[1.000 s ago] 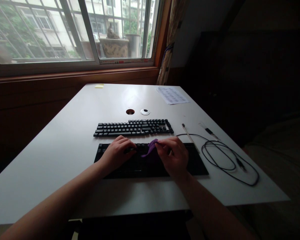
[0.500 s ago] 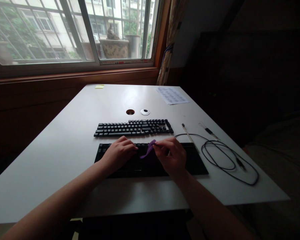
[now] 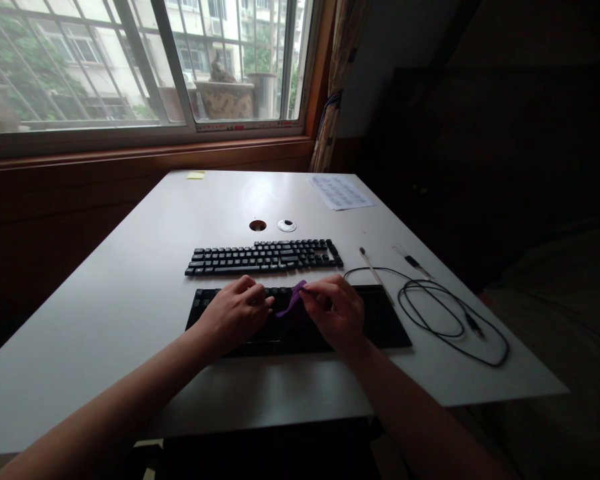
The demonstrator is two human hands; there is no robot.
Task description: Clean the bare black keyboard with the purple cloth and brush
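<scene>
A black keyboard base (image 3: pixel 380 327) lies near the table's front edge, with a few keycaps along its top left. Over its right-centre part, my right hand (image 3: pixel 336 310) pinches a purple cloth (image 3: pixel 293 301), which hangs down to the left onto the base. My left hand (image 3: pixel 237 310) is over the left half, its fingers curled together close to the cloth; whatever is between them is too small to make out. Beyond both hands lie rows of loose black keycaps (image 3: pixel 260 259), laid out in keyboard order.
On the right of the white table (image 3: pixel 105 300) are a coiled black cable (image 3: pixel 430 327), a thin brush (image 3: pixel 375 270) and a small black tool (image 3: pixel 413 261). Farther back are printed sheets (image 3: pixel 343 193), a yellow note (image 3: pixel 195 175), a round hole and a disc (image 3: pixel 287 225).
The view has shifted slightly. My left hand's fingers have curled a little more beside the cloth. My right hand still pinches the cloth over the base.
</scene>
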